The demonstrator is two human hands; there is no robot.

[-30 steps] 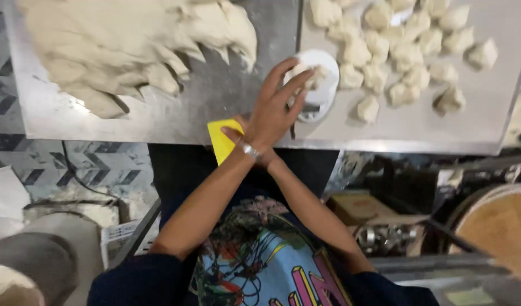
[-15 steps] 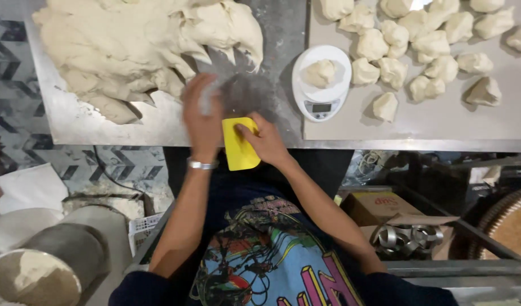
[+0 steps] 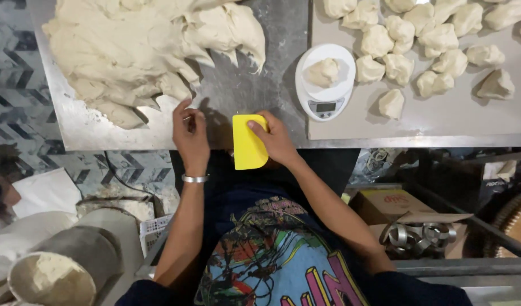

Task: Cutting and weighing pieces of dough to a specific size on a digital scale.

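My right hand (image 3: 276, 137) grips a yellow plastic dough scraper (image 3: 248, 141) at the near edge of the metal table (image 3: 243, 90). My left hand (image 3: 191, 133), a metal bangle on its wrist, rests on the table edge just below the large mass of pale dough (image 3: 141, 51), fingers together and holding nothing visible. To the right a white round kitchen scale (image 3: 325, 82) carries one small dough piece (image 3: 323, 72). Beyond it several cut dough pieces (image 3: 419, 39) lie on a light board (image 3: 442, 119).
Under the table at the right sit a cardboard box (image 3: 394, 204) and several metal ring cutters (image 3: 419, 235). At the lower left stands a metal container with flour (image 3: 56, 272), next to white cloth or paper (image 3: 39, 192) on a patterned floor.
My left hand has drawn back from the middle of the table to its near edge by the dough mass. The right hand still holds the scraper in much the same place.
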